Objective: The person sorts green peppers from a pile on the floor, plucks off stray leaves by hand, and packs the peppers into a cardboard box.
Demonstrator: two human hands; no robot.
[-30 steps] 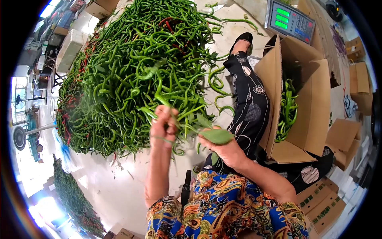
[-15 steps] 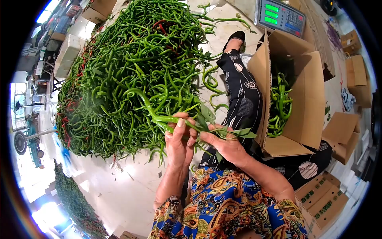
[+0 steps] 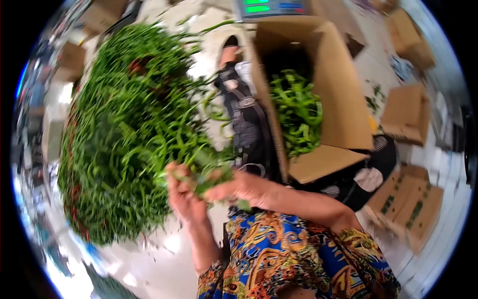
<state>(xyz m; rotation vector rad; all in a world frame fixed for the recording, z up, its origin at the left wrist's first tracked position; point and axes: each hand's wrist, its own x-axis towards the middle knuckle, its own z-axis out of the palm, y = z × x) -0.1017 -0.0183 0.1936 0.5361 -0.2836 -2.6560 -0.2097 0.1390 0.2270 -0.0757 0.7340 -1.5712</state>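
Note:
My left hand (image 3: 186,194) is closed at the near edge of a big heap of long green chili peppers (image 3: 124,109), gripping green chili peppers that motion blur smears. Beside it, my right hand (image 3: 241,188) is closed on a leafy stem (image 3: 204,182), its fingertips close to those of the left. To the right, between the legs, an open cardboard box (image 3: 343,89) stands with loose green chili peppers (image 3: 297,114) inside.
A digital scale (image 3: 271,7) with a green display sits behind the box. Folded cartons (image 3: 406,207) and another cardboard box (image 3: 406,112) lie at the right. My outstretched leg (image 3: 246,114) runs between the heap and the open box.
The view has turned to the right, so heap and box appear shifted left. Both hands stay together over the heap's edge, still with peppers and leafy stem, now blurred.

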